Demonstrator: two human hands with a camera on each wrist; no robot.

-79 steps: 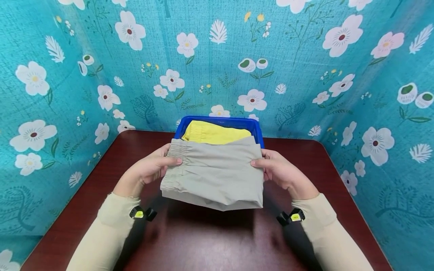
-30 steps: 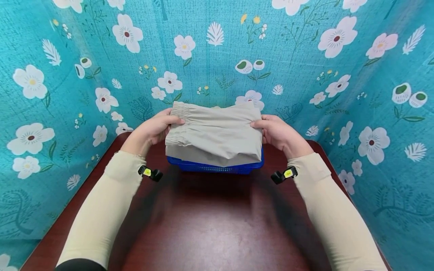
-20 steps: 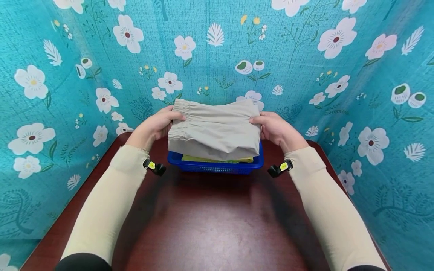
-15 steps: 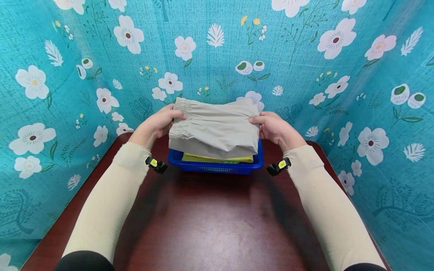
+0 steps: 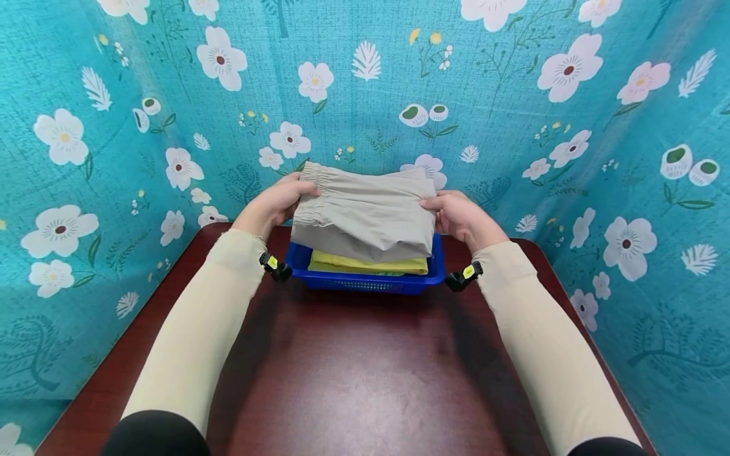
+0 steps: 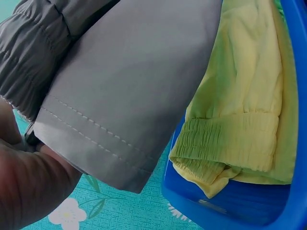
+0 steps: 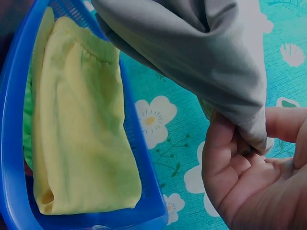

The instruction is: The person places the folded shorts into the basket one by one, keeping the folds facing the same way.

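Folded grey pants with an elastic waistband are held up over a blue basket. My left hand grips the waistband end, thumb on top. At the opposite end my right hand pinches the cloth between thumb and fingers; the right wrist view shows this pinch on the grey pants. Below them, a folded yellow garment with an elastic band lies in the basket. A bit of green cloth shows under the yellow one. The fingers behind the pants are hidden in the head view.
The basket stands near the far edge of a dark red-brown table. A teal floral curtain hangs close behind it and along both sides.
The grey pants have moved forward and up from in front of the basket to above it, still held by both hands. Lately they rise slightly, showing more of the yellow garment.
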